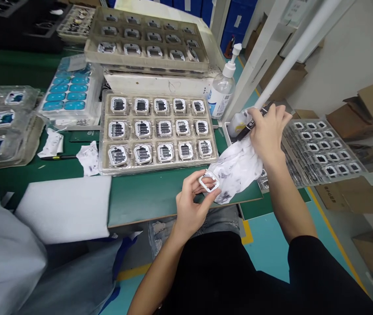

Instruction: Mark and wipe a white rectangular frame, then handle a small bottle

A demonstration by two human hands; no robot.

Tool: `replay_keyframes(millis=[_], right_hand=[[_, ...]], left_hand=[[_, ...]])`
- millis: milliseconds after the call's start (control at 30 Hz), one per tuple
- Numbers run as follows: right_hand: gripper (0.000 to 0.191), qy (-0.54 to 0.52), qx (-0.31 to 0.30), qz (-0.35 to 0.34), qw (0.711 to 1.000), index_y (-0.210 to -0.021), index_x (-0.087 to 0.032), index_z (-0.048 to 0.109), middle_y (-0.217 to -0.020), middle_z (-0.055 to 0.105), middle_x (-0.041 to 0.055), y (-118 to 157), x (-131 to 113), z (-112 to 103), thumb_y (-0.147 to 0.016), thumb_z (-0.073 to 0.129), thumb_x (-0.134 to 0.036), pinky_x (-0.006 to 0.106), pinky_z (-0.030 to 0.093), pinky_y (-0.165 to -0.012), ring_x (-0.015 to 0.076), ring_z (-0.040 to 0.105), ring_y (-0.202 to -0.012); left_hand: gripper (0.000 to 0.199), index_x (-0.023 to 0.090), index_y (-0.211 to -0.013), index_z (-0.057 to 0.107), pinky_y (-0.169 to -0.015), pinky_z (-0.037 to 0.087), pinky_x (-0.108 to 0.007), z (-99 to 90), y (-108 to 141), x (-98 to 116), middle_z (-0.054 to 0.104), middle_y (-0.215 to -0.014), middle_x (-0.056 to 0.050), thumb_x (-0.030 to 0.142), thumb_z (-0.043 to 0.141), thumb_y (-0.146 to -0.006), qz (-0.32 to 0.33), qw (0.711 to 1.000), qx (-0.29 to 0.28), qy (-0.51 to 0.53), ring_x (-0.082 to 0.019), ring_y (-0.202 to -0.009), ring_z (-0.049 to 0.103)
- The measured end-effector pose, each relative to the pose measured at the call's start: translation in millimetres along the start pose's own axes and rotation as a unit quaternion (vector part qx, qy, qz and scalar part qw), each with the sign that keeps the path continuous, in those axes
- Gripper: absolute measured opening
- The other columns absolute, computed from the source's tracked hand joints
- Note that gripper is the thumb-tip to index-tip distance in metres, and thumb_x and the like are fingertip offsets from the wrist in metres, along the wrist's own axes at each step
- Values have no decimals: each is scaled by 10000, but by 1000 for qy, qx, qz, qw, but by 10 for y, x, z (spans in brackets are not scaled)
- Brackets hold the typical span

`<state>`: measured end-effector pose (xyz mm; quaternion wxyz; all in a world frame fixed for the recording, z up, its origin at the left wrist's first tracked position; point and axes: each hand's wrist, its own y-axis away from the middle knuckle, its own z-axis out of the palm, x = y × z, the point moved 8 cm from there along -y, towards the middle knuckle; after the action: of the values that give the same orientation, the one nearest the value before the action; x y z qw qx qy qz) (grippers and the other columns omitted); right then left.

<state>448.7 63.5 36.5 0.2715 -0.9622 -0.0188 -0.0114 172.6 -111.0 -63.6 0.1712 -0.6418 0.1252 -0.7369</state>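
My left hand (191,201) pinches a small white square frame part (209,182) at the near edge of the green bench (147,197). Up and to the right, my right hand (267,129) grips a black marker pen (250,124) and also holds a stained white cloth (235,170) that hangs down toward the frame part. Just beyond my left hand lies a beige tray (103,144) filled with several square parts with dark centres.
A pump bottle (222,89) stands behind the tray. More trays are stacked at the back (147,39), left (5,127) and right (324,146). A white foam sheet (65,208), crumpled wipes (88,158) and a pen (58,157) lie on the bench. A neighbour's sleeve (5,258) sits at bottom left.
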Motion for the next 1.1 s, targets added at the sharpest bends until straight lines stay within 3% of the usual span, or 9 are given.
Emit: replay_keyframes(millis=[333, 500, 867, 1100], right_hand=[[502, -57, -14, -11, 998, -1561, -371, 776, -1351, 685, 186, -14, 92, 54, -1225, 403, -343, 763, 426, -1171, 465, 576, -1391], [591, -33, -30, -2, 999, -1557, -334, 791, -1362, 674, 209, -1, 30, 39, -1192, 328, -287, 788, 429, -1165, 492, 573, -1386], [638, -1, -59, 3, 998, -1628, -349, 745, -1413, 662, 212, 14, -31, 10, -1186, 296, -251, 735, 434, -1167, 485, 551, -1404], [578, -42, -37, -3, 998, -1566, -344, 786, -1358, 685, 202, -14, 19, 28, -1159, 385, -261, 806, 457, -1171, 492, 583, -1385]], left_hand=[[533, 270, -1556, 658, -961, 789, -278, 0, -14, 42, 939, -1194, -48, 371, 935, -1112, 16, 1000, 9, 0, -197, -1069, 955], [531, 274, -1560, 657, -951, 792, -282, -5, -15, 43, 936, -1200, -53, 368, 930, -1114, 15, 1000, 6, -6, -207, -1085, 955], [515, 261, -1543, 645, -925, 793, -296, 1, -16, 8, 927, -1182, -62, 452, 894, -1134, 1, 1000, 2, -18, -218, -1071, 957], [525, 254, -1534, 644, -903, 787, -287, 2, -19, -8, 928, -1180, -66, 434, 911, -1120, -2, 1000, 4, -10, -221, -1056, 957]])
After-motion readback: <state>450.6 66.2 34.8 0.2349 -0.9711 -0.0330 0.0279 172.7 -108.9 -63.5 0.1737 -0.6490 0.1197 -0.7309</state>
